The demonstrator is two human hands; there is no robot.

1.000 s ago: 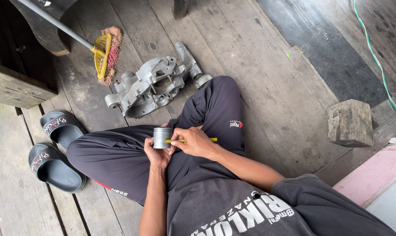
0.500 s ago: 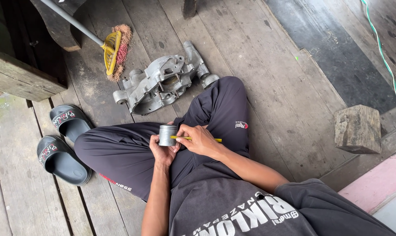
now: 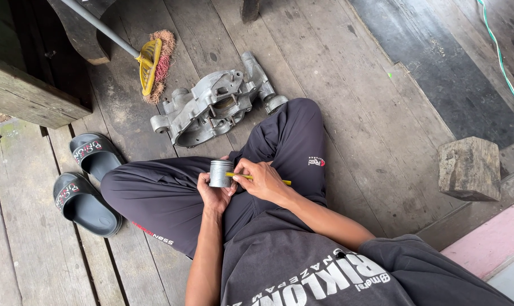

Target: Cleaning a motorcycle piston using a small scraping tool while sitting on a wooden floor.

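- Down in the lap of the person sitting cross-legged on the plank floor (image 3: 370, 113), the left hand (image 3: 213, 191) is gripping a small grey metal cylinder (image 3: 221, 173), fingers wrapped round its lower part so that it is standing upright above the dark trousers.
- Meanwhile the right hand (image 3: 262, 180) is pinching a thin yellow tool (image 3: 251, 178) and pressing its tip against the side of the cylinder; the tool's other end is sticking out past the knuckles.
- Both hands are sitting close together, touching at the cylinder.
- Just beyond the knees, a grey cast-metal engine casing (image 3: 214, 106) is lying flat on the boards, near the right knee.
- Past the casing, a broom head (image 3: 154, 65) with a yellow frame and reddish bristles is resting on the floor, its pale handle running up and left.
- At the left, two dark slippers (image 3: 87, 181) are lying side by side, just beside the left leg.
- Off to the right, a weathered wooden block (image 3: 469, 169) is sitting well apart from the hands.
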